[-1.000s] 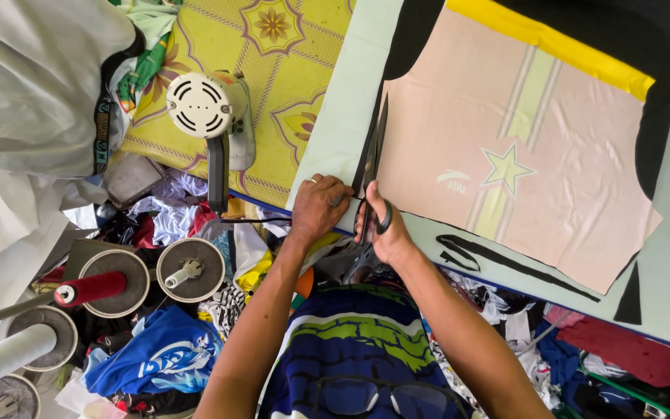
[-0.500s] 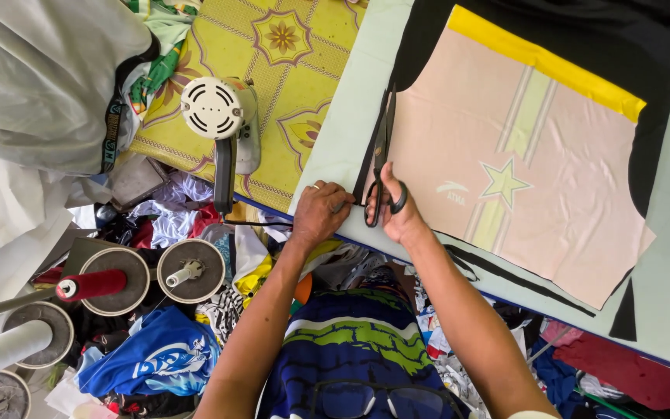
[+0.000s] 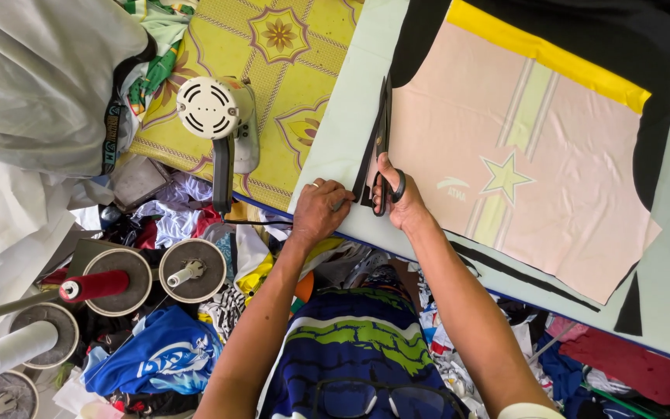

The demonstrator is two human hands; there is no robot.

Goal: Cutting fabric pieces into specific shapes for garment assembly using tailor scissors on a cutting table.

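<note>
Black-handled scissors [image 3: 382, 151], long dark blades pointing far up the table, lying along the left edge of the pink pattern sheet [image 3: 521, 155]; handles at the near end. Pattern sheet flat, pale pink, with yellow top band, pale stripes and a star. Black fabric [image 3: 661, 62] spread beneath it, showing at far, right and left edges, a narrow black strip [image 3: 364, 167] left of the blades.

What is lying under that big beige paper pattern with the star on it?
Black fabric shows past the beige paper pattern's edges, spread on the pale green table. The right hand runs black scissors along the left edge. How many fabric layers lie beneath is hidden.
</note>
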